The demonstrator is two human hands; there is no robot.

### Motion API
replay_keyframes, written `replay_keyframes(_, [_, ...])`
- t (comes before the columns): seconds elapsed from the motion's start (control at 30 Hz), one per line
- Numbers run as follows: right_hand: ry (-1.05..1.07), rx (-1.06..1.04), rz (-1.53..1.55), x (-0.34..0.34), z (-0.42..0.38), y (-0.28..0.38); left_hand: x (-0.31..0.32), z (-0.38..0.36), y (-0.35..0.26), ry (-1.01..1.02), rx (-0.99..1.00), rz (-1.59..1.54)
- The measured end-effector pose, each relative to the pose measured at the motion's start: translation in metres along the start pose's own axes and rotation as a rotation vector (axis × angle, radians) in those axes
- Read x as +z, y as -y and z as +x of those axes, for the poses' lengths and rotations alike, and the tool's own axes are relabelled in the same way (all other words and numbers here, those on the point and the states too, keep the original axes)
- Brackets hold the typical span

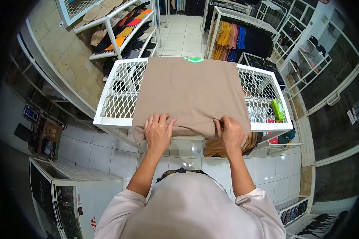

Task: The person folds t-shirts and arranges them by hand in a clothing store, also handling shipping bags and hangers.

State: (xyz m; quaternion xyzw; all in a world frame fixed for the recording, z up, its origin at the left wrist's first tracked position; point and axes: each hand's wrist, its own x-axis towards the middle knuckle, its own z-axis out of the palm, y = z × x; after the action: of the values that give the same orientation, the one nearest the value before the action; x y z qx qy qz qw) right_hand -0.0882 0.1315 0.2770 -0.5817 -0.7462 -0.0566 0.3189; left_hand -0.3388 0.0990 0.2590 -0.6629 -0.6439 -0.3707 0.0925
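Pale shirt (pixel 187 211) at six o'clock, nearest. Brown cloth (pixel 191 91) lies at twelve across white mesh rack (pixel 112 120). We judge it light, limp; best held near both front corners. Left hand (pixel 157 133), eleven: thumb wide. Right hand (pixel 231 134), one: curled; whether pinching, we cannot tell.

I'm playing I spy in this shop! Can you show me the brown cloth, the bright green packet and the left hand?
Brown cloth (pixel 191 91): head view, its flat middle.
Green packet (pixel 278 110): head view, its middle.
Left hand (pixel 157 130): head view, its back.
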Motion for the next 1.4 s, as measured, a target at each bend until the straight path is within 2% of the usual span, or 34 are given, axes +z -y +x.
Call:
replay_keyframes(0.33, [-0.049,0.057,-0.101,0.003,-0.006,-0.003,-0.005,0.001,0.01,0.038,-0.084,0.034])
replay_keyframes(0.7, [-0.055,0.051,-0.233,-0.002,0.0,-0.015,-0.004,0.011,0.025,0.12,-0.047,0.065])
replay_keyframes(0.77, [0.009,0.134,-0.171,-0.005,0.002,-0.017,-0.008,0.013,0.024,0.135,-0.066,0.057])
replay_keyframes(0.9, [0.02,0.119,-0.111,-0.012,0.017,-0.008,-0.017,0.031,0.023,0.212,-0.116,0.003])
replay_keyframes(0.93, [0.027,0.106,0.052,-0.004,0.022,-0.006,-0.017,0.038,0.022,0.255,-0.148,-0.025])
replay_keyframes(0.97, [0.034,0.091,0.215,0.005,0.028,-0.005,-0.012,0.046,0.025,0.254,-0.149,-0.027])
replay_keyframes(1.0, [-0.039,0.003,0.227,0.014,0.034,-0.001,-0.002,0.056,0.03,0.232,-0.139,-0.054])
replay_keyframes(1.03, [-0.036,0.005,0.228,0.026,0.036,-0.002,0.006,0.063,0.034,0.214,-0.128,-0.08])
replay_keyframes(1.07, [-0.034,-0.003,0.149,0.041,0.038,-0.005,0.014,0.069,0.035,0.072,-0.022,0.01])
replay_keyframes(1.17, [-0.033,0.026,0.084,0.054,0.038,-0.006,0.046,0.073,0.059,0.06,0.008,-0.034])
replay_keyframes(1.23, [-0.096,-0.023,-0.003,0.051,0.035,-0.005,0.049,0.074,0.058,0.051,-0.016,-0.02])
replay_keyframes(1.4, [-0.071,0.044,-0.049,0.049,0.034,-0.004,0.043,0.073,0.048,0.04,-0.048,0.002])
